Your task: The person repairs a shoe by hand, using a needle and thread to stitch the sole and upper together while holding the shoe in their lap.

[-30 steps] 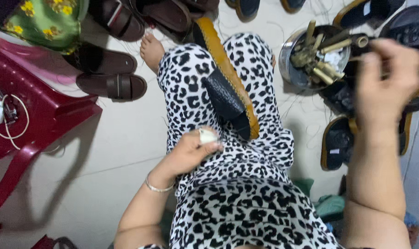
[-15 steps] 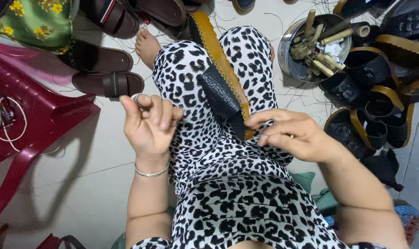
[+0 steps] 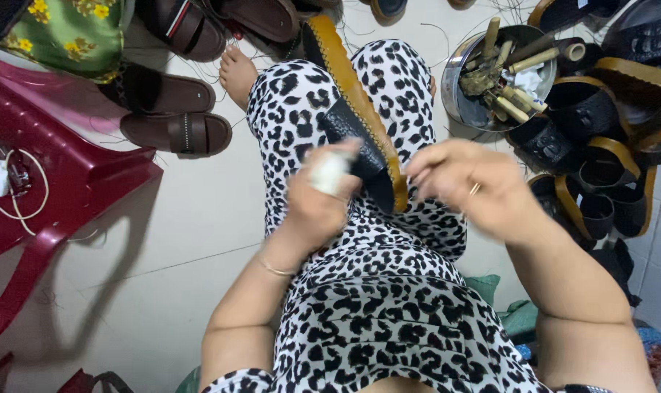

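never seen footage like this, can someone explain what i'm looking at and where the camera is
There is no machine here. The one view comes from a camera worn on a person's head, looking down at their own lap and two bare hands. A black sandal with a tan sole lies along their legs. The left hand, a finger wrapped in white, rests against it; the right hand hovers beside it, and whether it pinches anything is too blurred to tell. On the floor are a metal bowl of tools, more black sandals, brown sandals and a red plastic chair.

Black sandal (image 3: 359,142) with tan sole lies along the lap.
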